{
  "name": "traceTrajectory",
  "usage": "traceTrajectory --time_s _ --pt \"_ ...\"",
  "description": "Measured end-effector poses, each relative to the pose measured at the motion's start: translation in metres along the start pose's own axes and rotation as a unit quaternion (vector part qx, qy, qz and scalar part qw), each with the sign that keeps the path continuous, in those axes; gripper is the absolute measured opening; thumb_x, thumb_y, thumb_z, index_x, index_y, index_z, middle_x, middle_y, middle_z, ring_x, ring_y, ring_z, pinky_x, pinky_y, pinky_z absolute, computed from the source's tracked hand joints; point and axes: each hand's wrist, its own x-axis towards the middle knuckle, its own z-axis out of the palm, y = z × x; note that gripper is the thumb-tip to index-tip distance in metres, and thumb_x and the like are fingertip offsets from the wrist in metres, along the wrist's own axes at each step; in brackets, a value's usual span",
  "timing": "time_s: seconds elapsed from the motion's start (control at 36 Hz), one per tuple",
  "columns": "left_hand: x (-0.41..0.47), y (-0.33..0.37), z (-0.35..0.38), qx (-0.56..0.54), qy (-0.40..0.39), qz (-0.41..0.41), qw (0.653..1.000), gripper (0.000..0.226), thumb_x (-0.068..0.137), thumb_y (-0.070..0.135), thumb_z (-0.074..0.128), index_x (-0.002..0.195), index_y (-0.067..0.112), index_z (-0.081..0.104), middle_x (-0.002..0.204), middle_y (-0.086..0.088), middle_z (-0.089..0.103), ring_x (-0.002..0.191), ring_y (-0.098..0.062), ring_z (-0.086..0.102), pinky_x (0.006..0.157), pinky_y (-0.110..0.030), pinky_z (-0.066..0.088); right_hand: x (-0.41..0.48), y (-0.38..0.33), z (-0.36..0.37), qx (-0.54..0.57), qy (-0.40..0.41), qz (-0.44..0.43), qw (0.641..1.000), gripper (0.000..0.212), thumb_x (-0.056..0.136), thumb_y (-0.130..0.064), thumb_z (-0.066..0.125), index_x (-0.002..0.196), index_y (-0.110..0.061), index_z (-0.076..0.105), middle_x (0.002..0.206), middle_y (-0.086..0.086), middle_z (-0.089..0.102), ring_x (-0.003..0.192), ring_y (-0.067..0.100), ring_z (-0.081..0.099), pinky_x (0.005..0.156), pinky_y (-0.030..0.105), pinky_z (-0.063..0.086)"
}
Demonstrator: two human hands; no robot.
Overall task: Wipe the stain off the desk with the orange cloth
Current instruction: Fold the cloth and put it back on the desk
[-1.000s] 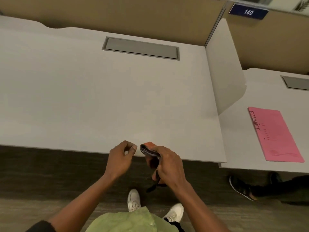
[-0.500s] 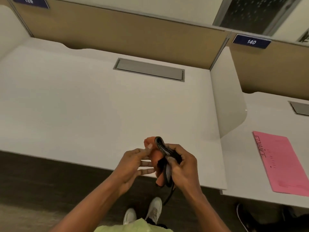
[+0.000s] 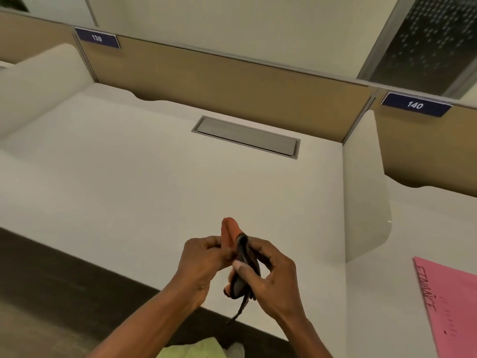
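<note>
Both hands hold the orange cloth (image 3: 229, 232) just above the near edge of the white desk (image 3: 129, 177). The cloth is folded, orange on the side facing left, with a dark edge and a dark strip hanging down. My left hand (image 3: 204, 259) pinches its orange side. My right hand (image 3: 271, 277) grips the dark folded side, thumb across it. No stain shows on the desk surface from here.
A grey cable hatch (image 3: 246, 136) is set into the desk near the tan back panel (image 3: 219, 81). A white divider (image 3: 366, 197) bounds the desk on the right; a pink paper (image 3: 449, 306) lies on the neighbouring desk. Signs read 139 and 140.
The view has tilted up and the hands have risen over the desk edge. My left hand, apart from the cloth a second ago, now pinches it alongside the right.
</note>
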Motion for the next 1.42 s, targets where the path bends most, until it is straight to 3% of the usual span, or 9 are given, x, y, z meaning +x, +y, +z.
traceTrajectory --time_s 0.11,0.25,0.36,0.44,0.75,0.86,0.97,1.25,1.42 --pt "-0.002 0.006 0.005 -0.003 0.026 0.033 0.999 0.011 0.092 0.006 0.081 0.096 0.015 0.086 0.091 -0.001 0.086 0.089 -0.010 0.083 0.094 -0.032 0.062 0.011 0.000 0.003 0.033 -0.003 0.007 0.999 0.053 0.081 -0.063 0.081 0.125 -0.039 0.068 0.105 -0.008 0.078 0.086 0.022 0.079 0.074 0.042 0.067" --pt "0.005 0.016 -0.006 -0.010 0.043 0.046 0.998 0.023 0.092 -0.006 0.074 0.101 0.012 0.085 0.094 -0.006 0.086 0.090 -0.017 0.084 0.097 -0.037 0.059 0.027 -0.011 0.006 0.019 0.027 -0.035 0.999 0.017 0.096 -0.033 0.075 0.109 -0.042 0.071 0.094 -0.021 0.077 0.078 0.003 0.076 0.066 0.017 0.060" --pt "0.019 0.028 -0.024 0.011 0.088 0.052 0.995 0.031 0.096 -0.010 0.064 0.100 0.012 0.085 0.089 -0.003 0.085 0.097 -0.026 0.080 0.089 -0.038 0.063 0.048 -0.011 0.004 0.013 0.024 -0.013 1.000 0.017 0.097 -0.032 0.074 0.111 -0.041 0.075 0.104 -0.030 0.075 0.101 -0.003 0.072 0.087 0.027 0.062" --pt "0.032 0.040 -0.042 0.043 0.117 0.084 0.989 0.035 0.096 -0.009 0.064 0.096 0.018 0.086 0.089 0.000 0.084 0.098 -0.026 0.078 0.082 -0.033 0.063 0.068 -0.017 0.002 0.009 0.042 -0.016 0.999 0.015 0.095 -0.031 0.076 0.110 -0.032 0.079 0.101 -0.021 0.078 0.098 -0.001 0.073 0.089 0.028 0.062" --pt "0.084 0.091 -0.123 0.223 0.141 0.222 0.939 0.037 0.094 -0.005 0.072 0.095 0.030 0.085 0.090 0.016 0.082 0.093 -0.006 0.077 0.079 -0.023 0.056 0.155 -0.038 0.026 -0.034 0.054 -0.038 0.997 0.014 0.096 -0.024 0.073 0.100 -0.038 0.076 0.090 -0.026 0.075 0.091 -0.004 0.069 0.082 0.022 0.054" --pt "0.113 0.118 -0.156 0.274 0.162 0.252 0.914 0.036 0.091 -0.005 0.072 0.091 0.028 0.084 0.081 0.021 0.079 0.082 0.009 0.071 0.063 -0.003 0.046 0.186 -0.050 0.054 -0.065 0.059 -0.049 0.995 0.012 0.097 -0.022 0.071 0.106 -0.031 0.073 0.089 -0.019 0.075 0.091 -0.002 0.068 0.076 0.020 0.051" --pt "0.145 0.147 -0.192 0.288 0.171 0.275 0.901 0.033 0.090 -0.008 0.071 0.092 0.022 0.084 0.076 0.019 0.078 0.073 0.015 0.067 0.060 -0.001 0.043 0.219 -0.061 0.091 -0.087 0.062 -0.048 0.993 0.010 0.097 -0.020 0.071 0.102 -0.028 0.071 0.087 -0.022 0.073 0.091 -0.005 0.067 0.073 0.018 0.050" --pt "0.271 0.214 -0.265 0.359 0.136 0.285 0.878 0.028 0.087 -0.005 0.072 0.092 0.019 0.083 0.084 0.013 0.078 0.080 -0.001 0.071 0.061 -0.003 0.044 0.312 -0.076 0.175 -0.079 0.083 -0.003 0.993 0.006 0.094 -0.015 0.075 0.097 -0.018 0.072 0.087 -0.010 0.074 0.063 0.010 0.075 0.064 0.027 0.062" --pt "0.347 0.248 -0.278 0.405 0.110 0.305 0.855 0.027 0.084 -0.006 0.074 0.094 0.017 0.084 0.087 0.005 0.079 0.080 -0.013 0.070 0.067 -0.013 0.046 0.369 -0.070 0.202 -0.097 0.108 0.031 0.989 0.007 0.090 -0.014 0.079 0.092 -0.015 0.072 0.085 -0.003 0.077 0.060 0.011 0.076 0.073 0.039 0.065"
